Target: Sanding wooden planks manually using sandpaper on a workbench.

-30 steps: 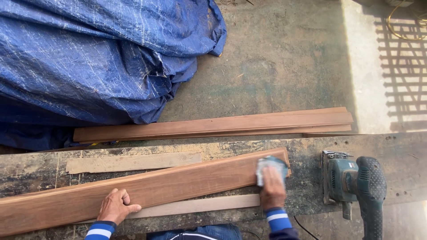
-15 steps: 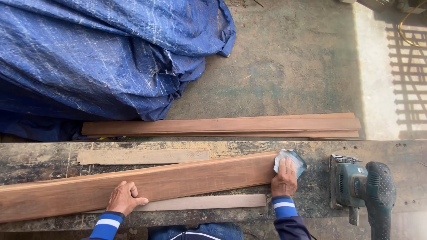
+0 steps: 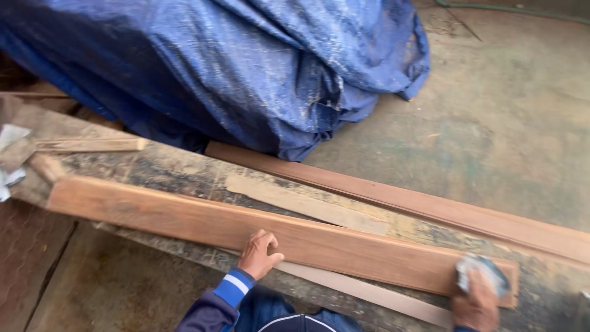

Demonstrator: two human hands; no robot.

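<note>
A long reddish-brown wooden board (image 3: 184, 218) lies along the worn workbench (image 3: 166, 169). My left hand (image 3: 259, 254) rests flat on the board's near edge around its middle, fingers spread over the wood. My right hand (image 3: 477, 305) sits at the board's right end and presses a folded grey-blue piece of sandpaper (image 3: 480, 270) onto the surface. A thin pale strip of wood (image 3: 362, 291) lies under the board along the near side of the bench.
A second pale strip (image 3: 304, 203) lies on the bench behind the board. More reddish boards (image 3: 430, 206) lie on the concrete floor (image 3: 491, 123) beyond. A big blue tarp (image 3: 233, 67) covers a heap at the back. Wood scraps (image 3: 86, 144) sit at the left.
The view has swung left and tilted, so the board's left end now shows and the green power sander is out of frame. My right hand with the sandpaper stays at the board's right end.
</note>
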